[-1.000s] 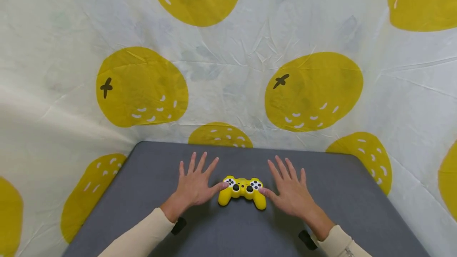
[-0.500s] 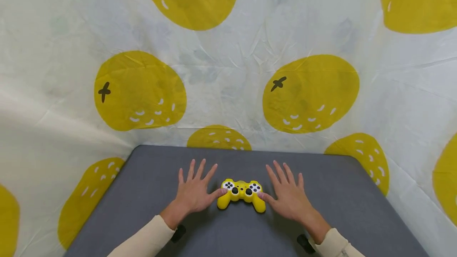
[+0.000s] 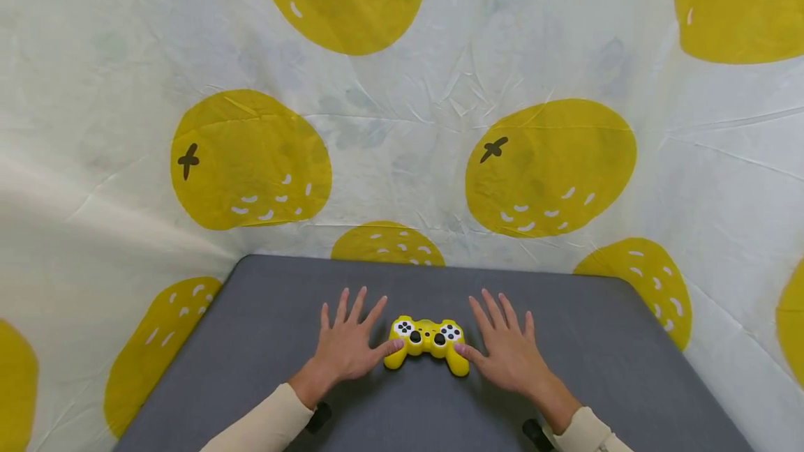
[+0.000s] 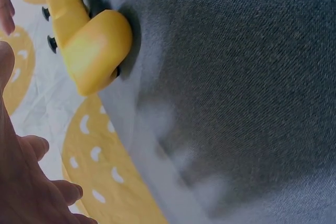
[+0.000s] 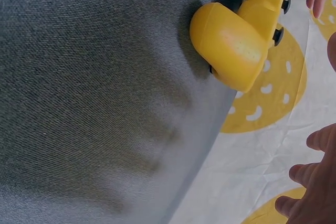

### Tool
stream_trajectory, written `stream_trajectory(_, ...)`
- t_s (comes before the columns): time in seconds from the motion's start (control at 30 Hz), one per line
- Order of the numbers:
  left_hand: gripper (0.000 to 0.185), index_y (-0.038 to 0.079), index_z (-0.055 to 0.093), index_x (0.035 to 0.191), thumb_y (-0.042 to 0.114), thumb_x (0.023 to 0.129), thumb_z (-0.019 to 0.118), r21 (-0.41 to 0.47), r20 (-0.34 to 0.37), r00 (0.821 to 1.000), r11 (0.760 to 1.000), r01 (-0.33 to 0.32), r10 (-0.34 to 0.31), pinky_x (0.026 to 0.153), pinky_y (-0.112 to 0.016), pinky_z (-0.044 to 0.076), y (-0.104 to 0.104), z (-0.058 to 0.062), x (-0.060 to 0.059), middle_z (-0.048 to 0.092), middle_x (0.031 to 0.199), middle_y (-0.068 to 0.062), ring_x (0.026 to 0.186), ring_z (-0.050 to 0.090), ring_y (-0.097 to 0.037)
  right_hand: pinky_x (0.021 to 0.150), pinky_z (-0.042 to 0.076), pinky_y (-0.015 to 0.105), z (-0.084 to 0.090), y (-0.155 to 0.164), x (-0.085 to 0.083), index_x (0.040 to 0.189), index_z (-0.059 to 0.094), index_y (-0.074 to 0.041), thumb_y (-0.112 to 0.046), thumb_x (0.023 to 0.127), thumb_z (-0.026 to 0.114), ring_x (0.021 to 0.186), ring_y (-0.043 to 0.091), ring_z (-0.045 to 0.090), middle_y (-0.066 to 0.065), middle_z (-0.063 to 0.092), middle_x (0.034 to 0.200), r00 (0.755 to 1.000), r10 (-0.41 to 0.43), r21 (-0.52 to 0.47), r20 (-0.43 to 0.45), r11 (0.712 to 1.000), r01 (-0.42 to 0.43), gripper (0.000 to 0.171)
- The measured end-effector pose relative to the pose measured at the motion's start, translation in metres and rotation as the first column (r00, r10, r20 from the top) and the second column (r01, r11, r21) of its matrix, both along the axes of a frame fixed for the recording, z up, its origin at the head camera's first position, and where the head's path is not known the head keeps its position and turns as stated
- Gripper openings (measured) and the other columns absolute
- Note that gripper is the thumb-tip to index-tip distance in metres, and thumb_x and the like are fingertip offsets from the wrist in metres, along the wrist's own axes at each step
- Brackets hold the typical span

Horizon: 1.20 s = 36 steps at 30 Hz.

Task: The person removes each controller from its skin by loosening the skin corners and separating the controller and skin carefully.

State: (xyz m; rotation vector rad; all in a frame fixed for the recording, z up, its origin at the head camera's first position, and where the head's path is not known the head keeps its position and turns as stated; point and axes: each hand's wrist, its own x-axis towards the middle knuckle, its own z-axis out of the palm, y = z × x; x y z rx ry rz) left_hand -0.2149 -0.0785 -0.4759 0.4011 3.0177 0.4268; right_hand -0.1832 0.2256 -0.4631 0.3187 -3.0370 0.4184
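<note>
A yellow game controller (image 3: pixel 427 344) with black thumbsticks and white button areas lies on the grey surface (image 3: pixel 402 417), its two grips toward me. To its left my left hand (image 3: pixel 344 351) is spread palm down, fingers straight. My right hand (image 3: pixel 511 356) mirrors it on the other side. In the head view both thumbtips overlap the controller's grips. The left wrist view has the controller (image 4: pixel 97 51) apart from the left hand (image 4: pixel 26 182), which is raised off the surface. A similar gap separates the controller (image 5: pixel 231 43) from the right hand (image 5: pixel 320 187) in the right wrist view.
A white cloth (image 3: pixel 402 159) printed with large yellow fruit hangs behind the surface and along both sides. The grey surface has rounded far corners. Small black devices (image 3: pixel 319 417) sit under both wrists.
The head view has tilted and shifted slightly, so everything sits a little lower than a second ago. Both hands stay spread beside the controller, thumbtips slightly lower over its grips.
</note>
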Motion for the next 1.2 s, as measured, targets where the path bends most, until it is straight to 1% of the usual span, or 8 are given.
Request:
stream_trajectory(0.23, 0.094, 0.038, 0.028, 0.165, 0.09, 0.088, 0.039, 0.016, 0.011, 1.0, 1.0, 0.007, -0.007, 0.124, -0.075, 0.006, 0.002, -0.006, 0.002, 0.015, 0.177, -0.007, 0.164, 0.006, -0.042, 0.113, 0.006, 0.086, -0.003, 0.0, 0.002, 0.166, 0.028, -0.017, -0.067, 0.096, 0.059, 0.159, 0.049, 0.015, 0.016, 0.02, 0.175, 1.0, -0.011, 0.013, 0.029, 1.0, 0.011, 0.091)
stream_trajectory(0.43, 0.092, 0.038, 0.027, 0.165, 0.089, 0.089, 0.04, 0.016, -0.016, 1.0, 1.0, 0.004, -0.004, 0.125, -0.074, 0.007, 0.001, -0.01, 0.0, 0.015, 0.177, -0.007, 0.164, 0.005, -0.042, 0.114, 0.006, 0.086, -0.005, -0.002, 0.001, 0.166, 0.028, -0.018, -0.067, 0.097, 0.058, 0.16, 0.049, 0.015, 0.015, 0.02, 0.175, 0.999, -0.014, 0.011, 0.034, 1.0, 0.014, 0.09)
stream_trajectory(0.67, 0.093, 0.037, 0.029, 0.165, 0.089, 0.089, 0.041, 0.022, -0.011, 1.0, 1.0, 0.015, -0.015, 0.124, -0.075, 0.008, 0.002, -0.014, 0.001, 0.017, 0.176, -0.008, 0.163, 0.006, -0.043, 0.114, 0.005, 0.086, -0.011, -0.003, 0.0, 0.167, 0.027, -0.018, -0.067, 0.096, 0.06, 0.16, 0.048, 0.014, 0.015, 0.018, 0.175, 0.998, -0.022, 0.02, 0.062, 1.0, 0.021, 0.092)
stream_trajectory(0.93, 0.095, 0.037, 0.029, 0.165, 0.091, 0.088, 0.039, 0.024, -0.012, 1.0, 1.0, 0.006, -0.005, 0.125, -0.074, 0.008, 0.001, -0.02, 0.001, 0.017, 0.176, -0.008, 0.163, 0.007, -0.043, 0.114, 0.005, 0.086, -0.017, -0.003, -0.002, 0.167, 0.027, -0.018, -0.067, 0.096, 0.06, 0.16, 0.048, 0.014, 0.014, 0.018, 0.175, 0.998, -0.021, 0.008, 0.058, 1.0, 0.021, 0.092)
stream_trajectory(1.2, 0.093, 0.036, 0.03, 0.165, 0.089, 0.089, 0.041, 0.035, -0.001, 1.0, 0.999, 0.02, -0.02, 0.125, -0.073, 0.01, 0.001, -0.022, 0.0, 0.019, 0.176, -0.009, 0.163, 0.008, -0.044, 0.114, 0.005, 0.086, -0.02, -0.003, -0.003, 0.167, 0.027, -0.019, -0.073, 0.095, 0.055, 0.16, 0.048, 0.014, 0.014, 0.018, 0.175, 0.995, -0.017, -0.004, 0.1, 1.0, 0.017, 0.094)
